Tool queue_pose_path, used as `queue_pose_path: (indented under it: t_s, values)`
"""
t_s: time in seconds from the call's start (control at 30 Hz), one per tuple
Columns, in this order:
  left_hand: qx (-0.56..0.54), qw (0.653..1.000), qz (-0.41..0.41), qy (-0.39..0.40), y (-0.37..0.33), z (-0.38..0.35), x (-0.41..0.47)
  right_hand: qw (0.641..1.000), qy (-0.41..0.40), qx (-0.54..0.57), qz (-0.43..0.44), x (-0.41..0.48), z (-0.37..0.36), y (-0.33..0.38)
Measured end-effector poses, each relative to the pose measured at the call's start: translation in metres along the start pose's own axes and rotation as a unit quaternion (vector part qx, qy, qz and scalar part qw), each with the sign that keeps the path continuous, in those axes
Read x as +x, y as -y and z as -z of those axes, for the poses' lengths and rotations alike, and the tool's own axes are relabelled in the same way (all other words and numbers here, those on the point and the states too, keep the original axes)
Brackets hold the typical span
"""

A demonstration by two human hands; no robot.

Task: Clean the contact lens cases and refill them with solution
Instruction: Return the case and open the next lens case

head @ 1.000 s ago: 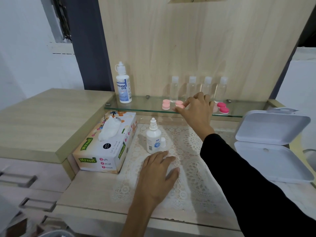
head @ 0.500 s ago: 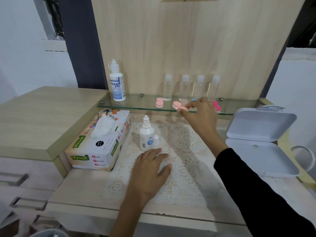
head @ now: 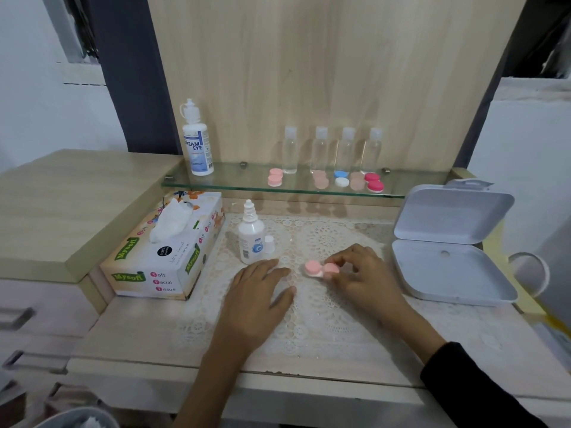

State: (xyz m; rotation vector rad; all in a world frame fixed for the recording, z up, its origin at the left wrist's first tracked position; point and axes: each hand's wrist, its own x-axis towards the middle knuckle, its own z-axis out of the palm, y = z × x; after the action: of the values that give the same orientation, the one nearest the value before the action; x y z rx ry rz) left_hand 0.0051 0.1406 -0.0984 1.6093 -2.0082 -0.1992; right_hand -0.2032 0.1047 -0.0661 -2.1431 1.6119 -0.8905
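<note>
A pink contact lens case (head: 319, 269) lies on the lace mat (head: 309, 319), and my right hand (head: 361, 276) pinches its right cap. Flat on the mat just left of the case rests my left hand (head: 256, 298), fingers spread. A small white solution bottle (head: 251, 239) stands behind my left hand with its loose cap (head: 269, 244) beside it. Several more lens cases sit on the glass shelf (head: 231, 180): a pink one (head: 275, 177), a beige one (head: 320, 180), a blue and white one (head: 341, 178), another beige one (head: 357, 181) and a magenta one (head: 374, 182).
A large solution bottle (head: 196, 143) stands at the shelf's left end. Several clear bottles (head: 332, 148) line the back of the shelf. A tissue box (head: 167, 251) sits left of the mat. An open white plastic box (head: 448, 242) lies at the right.
My right hand has brought the pink lens case down from the glass shelf onto the mat. My left hand has stayed flat on the mat.
</note>
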Motion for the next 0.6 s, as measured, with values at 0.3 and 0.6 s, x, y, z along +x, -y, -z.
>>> queue_pose_path:
  t_s: [0.3,0.6]
  values:
    - [-0.001,1.000,0.000,0.003,-0.001,-0.001,0.000,0.999,-0.015,0.013,0.031,-0.010,-0.006,-0.010]
    - [-0.016,1.000,-0.011,-0.004,-0.001,0.000,0.000,0.998,-0.025,0.015,0.049,-0.012,-0.009,-0.012]
